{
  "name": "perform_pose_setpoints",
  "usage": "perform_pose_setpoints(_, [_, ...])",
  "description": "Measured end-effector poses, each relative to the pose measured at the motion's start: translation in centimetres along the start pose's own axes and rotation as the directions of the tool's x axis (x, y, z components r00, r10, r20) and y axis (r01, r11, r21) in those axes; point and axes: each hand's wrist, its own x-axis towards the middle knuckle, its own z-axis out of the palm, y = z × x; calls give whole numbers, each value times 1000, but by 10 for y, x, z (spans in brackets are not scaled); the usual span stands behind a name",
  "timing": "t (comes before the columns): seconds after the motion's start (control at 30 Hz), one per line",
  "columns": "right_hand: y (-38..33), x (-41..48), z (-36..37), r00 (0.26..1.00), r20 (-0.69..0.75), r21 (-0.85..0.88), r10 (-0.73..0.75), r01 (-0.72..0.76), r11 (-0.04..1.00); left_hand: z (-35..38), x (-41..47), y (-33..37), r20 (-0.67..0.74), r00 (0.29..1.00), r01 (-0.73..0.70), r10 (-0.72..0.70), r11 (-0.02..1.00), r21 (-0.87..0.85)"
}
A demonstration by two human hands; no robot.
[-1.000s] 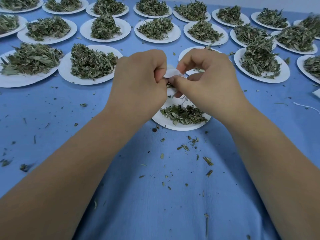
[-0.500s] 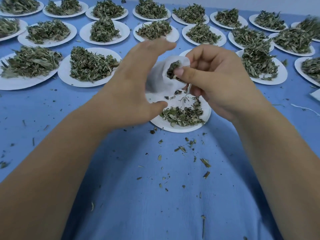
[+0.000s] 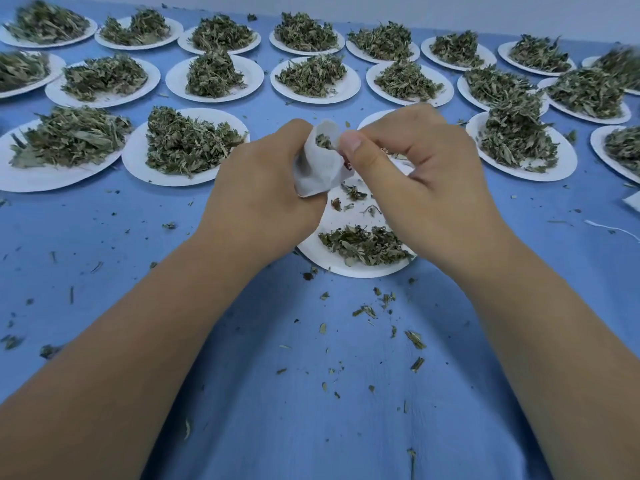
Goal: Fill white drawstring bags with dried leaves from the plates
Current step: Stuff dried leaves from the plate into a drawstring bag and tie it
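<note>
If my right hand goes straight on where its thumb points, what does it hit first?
Probably the open mouth of the white bag, held by your left hand; the right hand, pinching dried leaves, sits right at its rim. Depth is unclear.

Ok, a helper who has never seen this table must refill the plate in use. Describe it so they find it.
The blue cloth carries rows of white plates heaped with leaves. Nearest the person, under the left hand and right hand, lies one plate in front of the rows. Unlike its heaped neighbours, it holds only a thin scatter of leaves.
</note>
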Motion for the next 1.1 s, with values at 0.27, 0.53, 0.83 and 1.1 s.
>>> perform_pose_setpoints(0.27, [-8,-2,1,997,53,121,50,-56,991,1,-1,2,19,1000,9,-12,989,147])
perform_pose_setpoints(0.53, [-3,-3,6,966,257,152,18,-59,987,-1,-4,7,48,999,-7,5,999,43])
perform_pose_setpoints(0.83, [17,5,1,980,185,279,75,-125,952,-7,-5,10,73,997,11,10,959,-284])
perform_pose_setpoints(1.1, [25,10,-12,986,132,438,99,-148,887,-18,-2,6,148,989,64,6,884,-463])
